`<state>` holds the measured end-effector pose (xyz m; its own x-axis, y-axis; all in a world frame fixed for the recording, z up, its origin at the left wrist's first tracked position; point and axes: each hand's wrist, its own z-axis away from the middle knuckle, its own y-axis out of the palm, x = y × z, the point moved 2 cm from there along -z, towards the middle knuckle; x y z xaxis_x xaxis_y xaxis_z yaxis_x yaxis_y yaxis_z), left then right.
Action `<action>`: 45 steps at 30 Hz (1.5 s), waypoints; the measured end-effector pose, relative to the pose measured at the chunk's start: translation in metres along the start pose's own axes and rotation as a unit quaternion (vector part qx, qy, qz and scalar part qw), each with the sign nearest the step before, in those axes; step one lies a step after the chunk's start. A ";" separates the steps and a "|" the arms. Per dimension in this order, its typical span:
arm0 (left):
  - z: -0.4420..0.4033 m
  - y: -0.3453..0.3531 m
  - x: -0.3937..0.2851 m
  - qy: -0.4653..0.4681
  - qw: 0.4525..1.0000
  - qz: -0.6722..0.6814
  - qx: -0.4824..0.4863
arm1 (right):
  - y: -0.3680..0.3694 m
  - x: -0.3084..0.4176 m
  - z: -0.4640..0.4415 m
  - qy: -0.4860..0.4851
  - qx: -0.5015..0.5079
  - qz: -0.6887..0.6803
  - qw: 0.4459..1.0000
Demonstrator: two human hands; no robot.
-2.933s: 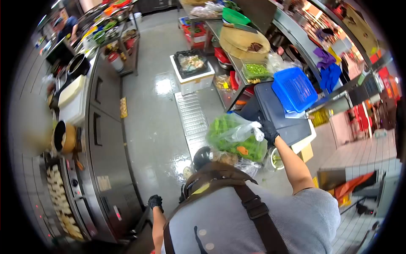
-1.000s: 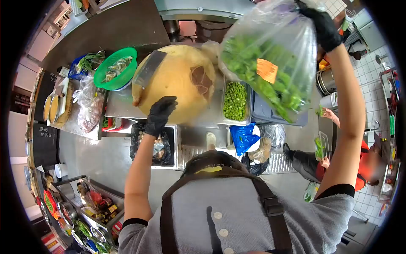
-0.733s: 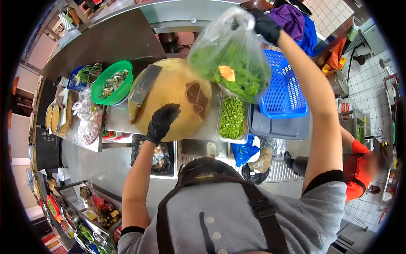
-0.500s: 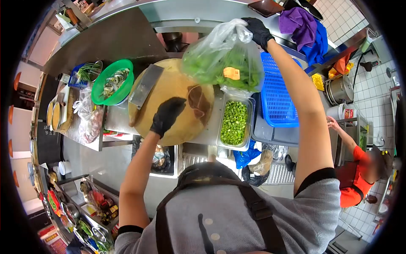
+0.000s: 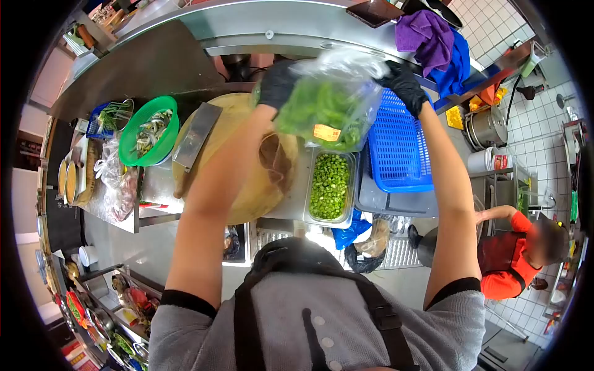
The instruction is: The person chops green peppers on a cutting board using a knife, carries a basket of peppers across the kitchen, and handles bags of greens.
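Observation:
A clear plastic bag of green vegetables point(image 5: 322, 111) with an orange label hangs over the right edge of the round chopping board point(image 5: 238, 207). My right hand point(image 5: 403, 85), black-gloved, grips the bag's bunched top at its right. Against the bag's left side is my left hand point(image 5: 277, 85), also gloved; it is blurred and its fingers are hidden. Below the bag stands a clear container of chopped green pieces point(image 5: 329, 188). A cleaver point(image 5: 198, 136) lies on the board's left side, and a dark reddish-brown patch point(image 5: 275, 161) marks its right side.
A blue basket point(image 5: 402, 176) stands right of the container. Left of the board are a green colander point(image 5: 130, 139) of small fish and a tied plastic bag point(image 5: 120, 191). Purple cloth point(image 5: 427, 37) lies at the back right. A person in red point(image 5: 513, 260) stands at the far right.
My left hand has gone from the board up to the bag's left side. The bag's top has spread and blurred, and my right hand has shifted right and lower.

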<state>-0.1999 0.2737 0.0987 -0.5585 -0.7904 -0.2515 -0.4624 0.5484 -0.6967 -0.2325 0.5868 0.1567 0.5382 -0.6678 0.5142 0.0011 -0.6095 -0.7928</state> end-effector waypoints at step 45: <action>0.089 -0.173 -0.123 -0.028 0.999 -0.006 0.035 | -0.062 0.245 0.181 0.016 0.047 -0.010 0.999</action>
<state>0.0101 0.2519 0.1904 -0.5135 -0.8115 -0.2788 -0.4185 0.5205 -0.7443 0.0515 0.5380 0.2724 0.5092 -0.6708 0.5392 0.0917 -0.5807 -0.8090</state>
